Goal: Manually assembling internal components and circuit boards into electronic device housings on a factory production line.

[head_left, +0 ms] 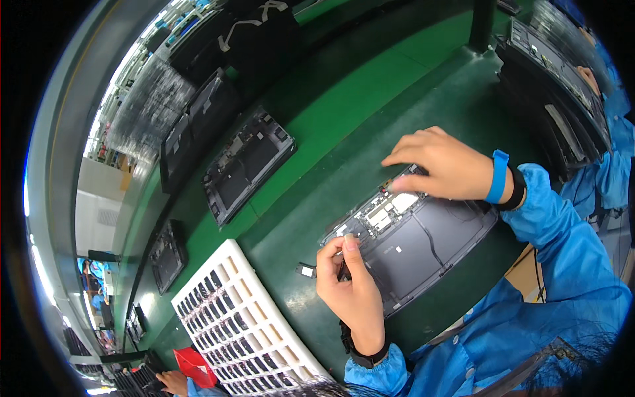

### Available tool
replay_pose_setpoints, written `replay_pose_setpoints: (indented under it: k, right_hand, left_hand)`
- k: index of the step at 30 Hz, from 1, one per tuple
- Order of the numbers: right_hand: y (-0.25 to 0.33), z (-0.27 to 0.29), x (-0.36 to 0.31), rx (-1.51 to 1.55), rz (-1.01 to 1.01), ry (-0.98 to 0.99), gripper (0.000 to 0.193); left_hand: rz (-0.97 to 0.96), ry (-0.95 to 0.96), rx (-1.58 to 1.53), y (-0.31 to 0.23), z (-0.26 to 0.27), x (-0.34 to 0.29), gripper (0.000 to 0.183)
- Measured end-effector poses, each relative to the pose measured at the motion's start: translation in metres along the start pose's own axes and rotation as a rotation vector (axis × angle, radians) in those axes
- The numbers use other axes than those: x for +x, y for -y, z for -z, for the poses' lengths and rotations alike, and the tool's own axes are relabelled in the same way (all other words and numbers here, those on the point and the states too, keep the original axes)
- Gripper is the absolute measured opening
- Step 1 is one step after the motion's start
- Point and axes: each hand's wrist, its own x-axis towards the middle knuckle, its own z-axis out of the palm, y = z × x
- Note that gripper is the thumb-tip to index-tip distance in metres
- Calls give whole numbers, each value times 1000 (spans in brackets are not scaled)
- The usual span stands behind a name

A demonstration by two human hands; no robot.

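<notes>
A dark grey laptop base [413, 248] lies open in front of me, tilted across the bench, its circuit board [380, 218] along the far edge. At the base's left corner my left hand [350, 278] is closed, thumb and forefinger pinched together. A small black part with a white patch [306, 270] juts out from behind its fingers; the rest of it is hidden. My right hand [443, 162] reaches over the far right corner, thumb touching or just above the board's edge, forefinger stretched out and apart from it. Nothing shows between those fingers.
Left of the base stands a white slotted tray [254, 284] with rows of small black wired parts. Further laptop bases [248, 165] lie on the green line beyond. Stacked casings [555, 99] stand at right, near another person's hand [587, 79]. Another hand [173, 382] shows at lower left.
</notes>
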Motion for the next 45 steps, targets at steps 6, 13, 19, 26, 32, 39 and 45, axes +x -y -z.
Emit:
replay_pose_setpoints:
  k: [6, 13, 19, 26, 32, 39, 45]
  right_hand:
    - [0, -12, 11, 133, 156, -49, 18]
    - [3, -6, -7, 331, 21, 108, 31]
    - [-12, 12, 2, 618, -129, 310, 31]
    - [-23, 7, 0, 739, -214, 314, 30]
    - [-29, 10, 1, 735, -191, 326, 30]
    - [-35, 10, 0, 760, -175, 310, 30]
    - [-38, 12, 0, 798, -169, 303, 30]
  left_hand:
    - [-5, 7, 50, 5, -10, 5, 13]
    - [-109, 31, 153, 21, -21, 4, 11]
    - [-273, -21, 208, 13, -28, 3, 5]
    - [-324, -42, 221, 16, -41, 2, 6]
    - [-364, -62, 272, 17, -48, 4, 7]
    - [-378, -78, 305, 16, -55, 6, 5]
    - [-453, -91, 362, 16, -58, 8, 6]
